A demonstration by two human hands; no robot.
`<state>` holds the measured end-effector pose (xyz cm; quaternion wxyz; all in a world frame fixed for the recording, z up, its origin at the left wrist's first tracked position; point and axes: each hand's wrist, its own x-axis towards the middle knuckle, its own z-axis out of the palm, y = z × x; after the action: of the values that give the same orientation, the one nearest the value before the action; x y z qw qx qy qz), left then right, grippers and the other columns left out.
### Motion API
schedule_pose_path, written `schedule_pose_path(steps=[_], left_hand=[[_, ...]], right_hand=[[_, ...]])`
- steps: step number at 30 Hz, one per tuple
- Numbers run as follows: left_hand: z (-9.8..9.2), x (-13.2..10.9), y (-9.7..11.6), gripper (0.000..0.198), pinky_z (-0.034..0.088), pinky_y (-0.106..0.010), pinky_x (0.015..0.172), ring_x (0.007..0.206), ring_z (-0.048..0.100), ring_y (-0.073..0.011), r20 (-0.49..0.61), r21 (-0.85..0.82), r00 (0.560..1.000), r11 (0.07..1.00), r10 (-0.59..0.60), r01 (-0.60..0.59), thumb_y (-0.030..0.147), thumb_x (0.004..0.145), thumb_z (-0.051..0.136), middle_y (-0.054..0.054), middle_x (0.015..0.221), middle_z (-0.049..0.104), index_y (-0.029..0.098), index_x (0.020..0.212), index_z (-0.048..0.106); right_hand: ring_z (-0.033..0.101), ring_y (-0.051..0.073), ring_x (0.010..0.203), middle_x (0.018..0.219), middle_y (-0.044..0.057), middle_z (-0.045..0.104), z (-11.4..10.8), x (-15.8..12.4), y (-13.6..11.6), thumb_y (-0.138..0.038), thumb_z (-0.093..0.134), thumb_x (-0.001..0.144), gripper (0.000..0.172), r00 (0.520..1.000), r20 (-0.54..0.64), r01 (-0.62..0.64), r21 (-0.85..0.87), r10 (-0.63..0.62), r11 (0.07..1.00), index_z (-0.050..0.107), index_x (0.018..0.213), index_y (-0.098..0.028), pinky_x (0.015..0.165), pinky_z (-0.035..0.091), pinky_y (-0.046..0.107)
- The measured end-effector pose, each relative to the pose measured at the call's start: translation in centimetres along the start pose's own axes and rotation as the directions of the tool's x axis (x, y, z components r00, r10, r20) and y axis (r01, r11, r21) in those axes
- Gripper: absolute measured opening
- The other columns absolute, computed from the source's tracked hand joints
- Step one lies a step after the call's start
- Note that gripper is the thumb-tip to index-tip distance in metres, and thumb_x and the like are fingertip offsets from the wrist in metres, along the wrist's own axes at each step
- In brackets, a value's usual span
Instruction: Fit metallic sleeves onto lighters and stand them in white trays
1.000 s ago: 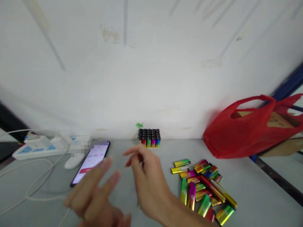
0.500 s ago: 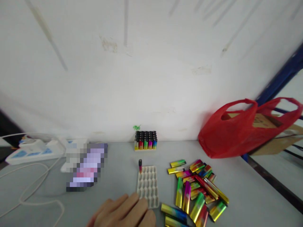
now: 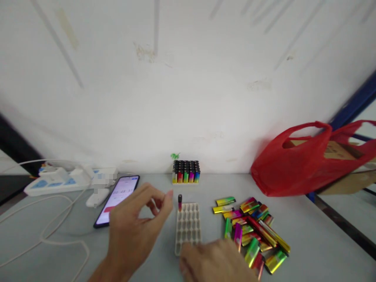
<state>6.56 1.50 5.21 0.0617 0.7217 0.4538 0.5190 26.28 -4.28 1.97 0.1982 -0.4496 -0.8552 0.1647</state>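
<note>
Currently on head view. Got left hand (image 3: 132, 231) raised over grey table (image 3: 311, 239), fingers loosely curled, thumb and forefinger tips narrowly apart, looks empty. Sits just left of white cell tray (image 3: 188, 225). Puts forefinger tip near single lighter (image 3: 179, 202), not touching it. Shows that lighter upright in tray's far-left cell, black cap up.

Got right hand (image 3: 213, 262) low at frame bottom, blurred, covering tray's near right corner. Can't tell its grip or whether anything is held. Lies beside near-left edge of loose lighter pile (image 3: 254, 231).

Places pile just right of tray: mixed metallic colours, lying flat, overlapping.

Shows full lighter block (image 3: 185, 172) standing against wall (image 3: 188, 98), beyond tray, well apart from both hands.

Shows phone (image 3: 117, 199) flat on table, screen lit, just left of left hand's knuckles and partly hidden behind them.

Further left by wall: white power strip (image 3: 55, 182), white cable (image 3: 49, 235) looping across table.

Far right: red plastic bag (image 3: 302, 164) with cardboard box (image 3: 337, 149) inside, well apart from hands and tray.
</note>
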Motion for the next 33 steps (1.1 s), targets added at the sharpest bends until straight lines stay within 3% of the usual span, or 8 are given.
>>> schedule_pose_path(steps=[2, 5, 8, 11, 18, 23, 27, 33], left_hand=[[0.8, 0.0, -2.3, 0.016, 0.061, -0.032, 0.07, 0.077, 0.074, -0.0192, 0.008, -0.119, 0.984, 0.977, -0.176, 0.175, 0.04, 0.098, 0.08, 0.002, 0.1, 0.075, 0.027, 0.105, 0.071], [2.2, -1.0, -5.1, 0.048, 0.066, -0.043, 0.102, 0.116, 0.079, -0.0284, 0.213, -0.23, 0.949, 0.932, -0.231, 0.278, 0.045, 0.09, 0.087, -0.005, 0.132, 0.079, 0.029, 0.133, 0.072], [3.2, -2.2, -6.5, 0.062, 0.062, -0.053, 0.116, 0.128, 0.078, -0.0332, 0.428, -0.246, 0.856, 0.874, -0.29, 0.419, 0.048, 0.088, 0.089, -0.008, 0.141, 0.081, 0.03, 0.145, 0.071], [3.5, -2.8, -6.9, 0.054, 0.064, -0.056, 0.114, 0.124, 0.081, -0.0352, 0.482, -0.187, 0.801, 0.851, -0.355, 0.49, 0.05, 0.094, 0.081, -0.009, 0.138, 0.085, 0.03, 0.144, 0.075], [3.8, -3.3, -7.0, 0.041, 0.066, -0.049, 0.112, 0.122, 0.084, -0.0338, 0.467, -0.163, 0.824, 0.885, -0.321, 0.437, 0.045, 0.098, 0.076, -0.006, 0.132, 0.088, 0.029, 0.134, 0.084], [4.3, -3.4, -7.1, 0.033, 0.067, -0.046, 0.111, 0.114, 0.087, -0.0321, 0.462, -0.174, 0.833, 0.89, -0.305, 0.423, 0.044, 0.098, 0.074, -0.004, 0.123, 0.091, 0.027, 0.124, 0.086], [4.5, -3.3, -6.9, 0.025, 0.067, -0.041, 0.103, 0.108, 0.086, -0.03, 0.474, -0.185, 0.841, 0.904, -0.261, 0.385, 0.04, 0.099, 0.072, -0.003, 0.116, 0.091, 0.027, 0.114, 0.086], [4.5, -3.3, -6.6, 0.015, 0.065, -0.036, 0.095, 0.102, 0.083, -0.028, 0.494, -0.189, 0.841, 0.916, -0.221, 0.353, 0.036, 0.098, 0.073, -0.002, 0.103, 0.087, 0.027, 0.103, 0.084]], right_hand=[[0.081, 0.032, 0.07, 0.081, 0.007, 0.085, -3.4, -0.2, 2.7, -0.037, 0.054, 0.113, 0.025, 0.973, -0.069, -0.226, -0.121, 0.219, 0.967, 0.075, 0.099, -0.033, 0.06, 0.051, 0.041], [0.078, 0.033, 0.083, 0.087, 0.008, 0.082, -7.8, -0.3, 8.2, -0.035, 0.057, 0.109, 0.022, 0.899, -0.149, -0.432, -0.137, 0.412, 0.891, 0.077, 0.102, -0.028, 0.077, 0.054, 0.042], [0.074, 0.036, 0.108, 0.106, 0.012, 0.082, -9.1, -0.1, 13.0, -0.031, 0.069, 0.099, 0.017, 0.907, -0.06, -0.421, -0.065, 0.418, 0.905, 0.083, 0.106, -0.024, 0.097, 0.053, 0.047], [0.071, 0.036, 0.115, 0.112, 0.01, 0.082, -8.1, -0.3, 15.3, -0.035, 0.074, 0.096, 0.02, 0.904, -0.02, -0.427, -0.01, 0.427, 0.904, 0.084, 0.11, -0.025, 0.105, 0.051, 0.051], [0.064, 0.036, 0.119, 0.115, 0.008, 0.078, -6.6, -1.6, 15.8, -0.044, 0.071, 0.104, 0.018, 0.918, -0.006, -0.391, 0.163, 0.397, 0.906, 0.079, 0.105, -0.028, 0.111, 0.047, 0.053], [0.062, 0.034, 0.117, 0.114, 0.008, 0.077, -6.1, -1.9, 16.8, -0.036, 0.07, 0.106, 0.011, 0.918, -0.031, -0.393, 0.041, 0.394, 0.919, 0.075, 0.102, -0.026, 0.108, 0.044, 0.05], [0.063, 0.034, 0.11, 0.107, 0.007, 0.076, -5.3, -1.7, 17.2, -0.034, 0.068, 0.109, 0.014, 0.915, -0.06, -0.4, 0.001, 0.4, 0.916, 0.071, 0.097, -0.026, 0.102, 0.044, 0.049], [0.064, 0.033, 0.106, 0.106, 0.007, 0.076, -5.1, -1.2, 15.3, -0.042, 0.058, 0.115, 0.017, 0.888, -0.218, -0.39, 0.114, 0.406, 0.914, 0.065, 0.113, -0.027, 0.099, 0.047, 0.047]])
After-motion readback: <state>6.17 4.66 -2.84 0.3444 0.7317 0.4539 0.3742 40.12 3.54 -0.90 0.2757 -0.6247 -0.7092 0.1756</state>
